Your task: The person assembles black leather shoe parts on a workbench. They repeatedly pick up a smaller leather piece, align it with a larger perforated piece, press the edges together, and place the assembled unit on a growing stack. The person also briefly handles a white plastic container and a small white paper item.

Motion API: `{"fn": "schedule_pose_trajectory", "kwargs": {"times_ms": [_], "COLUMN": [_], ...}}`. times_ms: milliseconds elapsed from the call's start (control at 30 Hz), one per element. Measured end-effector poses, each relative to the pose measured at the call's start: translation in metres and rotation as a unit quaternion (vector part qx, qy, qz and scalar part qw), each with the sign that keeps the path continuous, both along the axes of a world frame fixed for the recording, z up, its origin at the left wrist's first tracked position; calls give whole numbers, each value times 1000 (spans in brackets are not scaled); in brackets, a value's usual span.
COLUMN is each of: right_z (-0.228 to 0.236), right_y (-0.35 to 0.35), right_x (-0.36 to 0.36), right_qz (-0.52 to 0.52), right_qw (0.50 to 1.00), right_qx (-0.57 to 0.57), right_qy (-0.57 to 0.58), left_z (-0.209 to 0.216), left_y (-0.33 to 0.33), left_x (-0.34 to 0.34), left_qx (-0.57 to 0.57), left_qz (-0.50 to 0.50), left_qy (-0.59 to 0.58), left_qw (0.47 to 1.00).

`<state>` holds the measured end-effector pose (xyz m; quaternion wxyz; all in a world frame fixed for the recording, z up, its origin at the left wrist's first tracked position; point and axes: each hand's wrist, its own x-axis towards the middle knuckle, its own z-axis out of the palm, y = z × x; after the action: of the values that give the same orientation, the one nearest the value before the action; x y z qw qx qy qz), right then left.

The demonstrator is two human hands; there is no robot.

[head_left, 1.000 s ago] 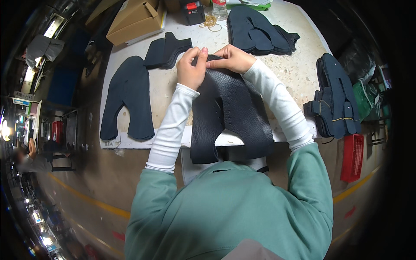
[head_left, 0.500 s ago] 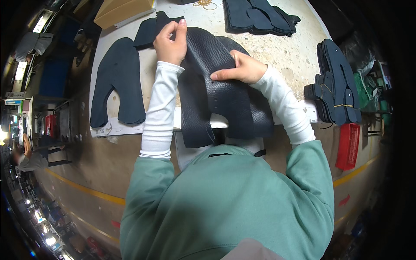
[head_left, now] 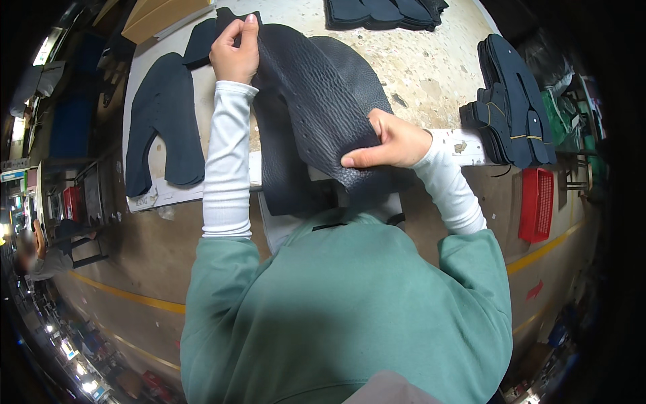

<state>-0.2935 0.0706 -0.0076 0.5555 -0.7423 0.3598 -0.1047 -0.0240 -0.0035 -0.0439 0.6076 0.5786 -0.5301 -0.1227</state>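
In front of my chest is a black leather piece (head_left: pixel 313 94) with a pebbled grain and a curved outline. My left hand (head_left: pixel 235 52) is closed in a pinch on its upper left end, thumb pointing up. Lower down, my right hand (head_left: pixel 390 140) grips the right side, thumb on top and fingers tucked underneath. The piece is creased between the hands. Beneath it, more grained black leather (head_left: pixel 353 64) shows at the right and hangs over the table's near edge.
A stack of dark arch-shaped pieces (head_left: pixel 158 114) lies on the speckled table (head_left: pixel 431 87) at left, beside a cardboard box (head_left: pixel 158 19). Other dark stacks lie at the far edge (head_left: pixel 383 13) and, banded, at right (head_left: pixel 515 101). A red crate (head_left: pixel 536 205) stands below on the right.
My right hand has slid down along the leather piece, which now looks more stretched and slanted. My left hand keeps its pinch. The whole view has shifted slightly.
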Motion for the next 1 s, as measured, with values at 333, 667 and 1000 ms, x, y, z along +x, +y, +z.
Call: {"fn": "schedule_pose_trajectory", "kwargs": {"times_ms": [333, 667, 1000], "right_z": [-16, 1, 64], "right_y": [32, 33, -4], "right_x": [-37, -64, -68], "right_qz": [80, 304, 178], "right_qw": [994, 938, 979], "right_qx": [57, 124, -30], "right_qy": [-51, -109, -99], "left_z": [-5, -15, -34], "left_y": [-3, -19, -47], "left_x": [-2, -11, -35], "left_qx": [18, 56, 314], "left_qz": [15, -46, -262], "left_qy": [-21, 37, 115], "left_qw": [999, 997, 905]}}
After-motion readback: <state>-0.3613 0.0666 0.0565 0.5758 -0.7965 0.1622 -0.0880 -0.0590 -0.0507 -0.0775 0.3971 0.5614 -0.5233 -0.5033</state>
